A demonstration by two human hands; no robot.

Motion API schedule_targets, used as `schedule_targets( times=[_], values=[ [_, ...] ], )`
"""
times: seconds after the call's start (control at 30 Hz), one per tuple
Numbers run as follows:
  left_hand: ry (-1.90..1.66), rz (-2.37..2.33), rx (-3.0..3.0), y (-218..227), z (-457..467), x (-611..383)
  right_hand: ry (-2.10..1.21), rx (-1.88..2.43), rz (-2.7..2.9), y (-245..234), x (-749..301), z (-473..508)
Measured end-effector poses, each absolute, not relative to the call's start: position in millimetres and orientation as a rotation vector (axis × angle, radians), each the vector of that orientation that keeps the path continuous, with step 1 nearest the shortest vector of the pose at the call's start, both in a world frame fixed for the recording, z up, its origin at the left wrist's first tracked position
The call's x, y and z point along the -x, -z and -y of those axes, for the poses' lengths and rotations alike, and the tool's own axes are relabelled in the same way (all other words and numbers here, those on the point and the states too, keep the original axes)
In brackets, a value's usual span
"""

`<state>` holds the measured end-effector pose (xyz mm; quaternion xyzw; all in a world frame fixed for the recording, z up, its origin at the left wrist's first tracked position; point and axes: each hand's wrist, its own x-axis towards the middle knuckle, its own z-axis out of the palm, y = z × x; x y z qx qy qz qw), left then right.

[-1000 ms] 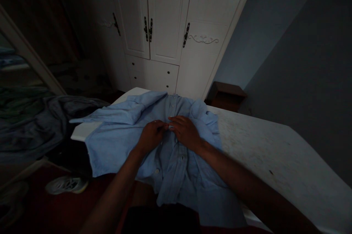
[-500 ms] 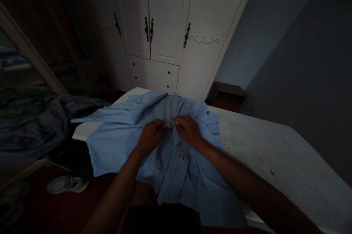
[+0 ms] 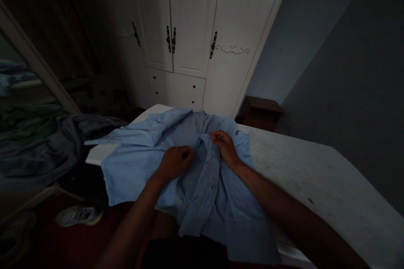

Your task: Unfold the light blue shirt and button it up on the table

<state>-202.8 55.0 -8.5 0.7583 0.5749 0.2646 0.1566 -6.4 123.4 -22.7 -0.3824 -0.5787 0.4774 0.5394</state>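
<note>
A light blue button-up shirt (image 3: 126,176) lies spread on a white table, its collar end away from me and its front parted below the upper buttons. My right hand (image 3: 224,145) pinches the buttonhole edge of the front and holds it pulled up and to the right. Over the shirt's left half, my left hand (image 3: 176,161) is curled closed by the button side. Its fingertips are turned down, and I cannot make out whether cloth is between them. One sleeve is folded across the left shoulder.
The white table (image 3: 290,163) stretches right, with a small dark mark on it. Behind stands a white wardrobe (image 3: 189,20); a brown box-like stand (image 3: 263,111) is by the wall. Dark clothes (image 3: 63,147) lie at left, above a shoe (image 3: 78,215) on the red floor.
My hands have moved apart. The right one drew the buttonhole edge to the right, widening the gap in the front; the left one went slightly left and down, off the button it was pinching.
</note>
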Motion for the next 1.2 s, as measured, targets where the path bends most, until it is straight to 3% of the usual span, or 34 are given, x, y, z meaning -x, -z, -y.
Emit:
schedule_targets(
  times=[0.37, 0.53, 0.73, 0.93, 1.2],
  values=[
    [-0.221, -1.77, -2.375, -3, -15, 197, -1.432, 0.742, 1.686, 5, 2, -98],
    [-0.135, -1.715, -2.333, -11, 9, 197, -1.676, 0.629, 1.869, -5, 3, -82],
    [-0.395, -1.959, -2.227, -14, -3, 184, -1.508, 0.685, 1.974, -9, 2, -79],
    [-0.704, -1.857, -2.408, -9, -31, 174, -1.391, 0.786, 2.006, -14, -4, -84],
    [-0.779, -1.797, -2.415, 5, -45, 180, -1.387, 1.082, 1.889, -11, 1, -89]
  ],
)
